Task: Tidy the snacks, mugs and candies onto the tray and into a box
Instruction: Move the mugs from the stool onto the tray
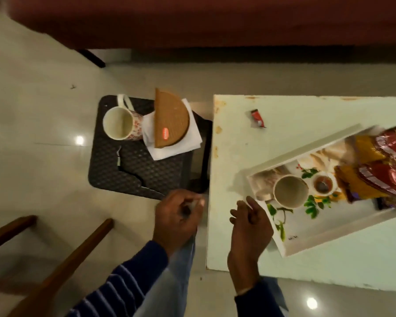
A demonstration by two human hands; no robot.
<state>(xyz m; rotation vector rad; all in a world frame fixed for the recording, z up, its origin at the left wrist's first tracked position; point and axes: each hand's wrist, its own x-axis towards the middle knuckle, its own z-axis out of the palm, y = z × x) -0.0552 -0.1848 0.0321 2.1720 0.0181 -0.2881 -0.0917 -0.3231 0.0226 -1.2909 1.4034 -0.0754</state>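
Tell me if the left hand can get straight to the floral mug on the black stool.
Probably yes. The left hand hovers by the black stool's near edge, and nothing stands between it and the floral mug. Its fingers are curled, perhaps round something small; I cannot tell.

Dark stool (133, 170) — white table (329, 115)
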